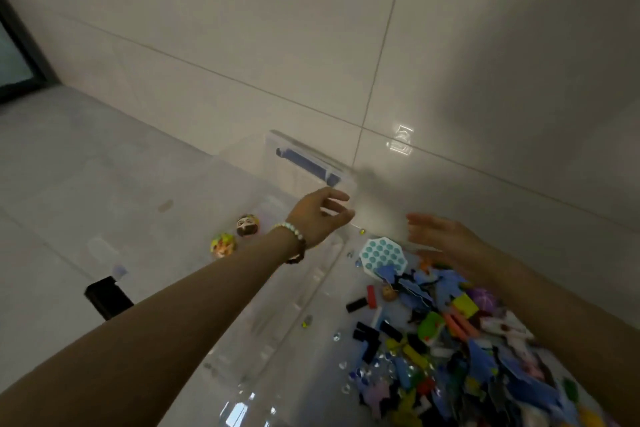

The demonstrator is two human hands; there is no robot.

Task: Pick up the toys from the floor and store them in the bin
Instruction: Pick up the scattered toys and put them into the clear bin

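Left hand (317, 215): fingers loosely spread, empty, over 1 clear bin (294, 146) | right hand (446, 243): fingers straight, empty, above 1 toy pile (450, 340) beside bin | 2 balls (223, 244) behind bin wall

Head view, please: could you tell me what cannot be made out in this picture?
Head view only:
- Pile of small multicoloured toy pieces: cut off by the lower right edge; single pieces too small.
- Right hand: motion-blurred fingers.
- Clear plastic bin: transparent walls, near end hidden by the left forearm.
- Black box: partly behind that forearm.
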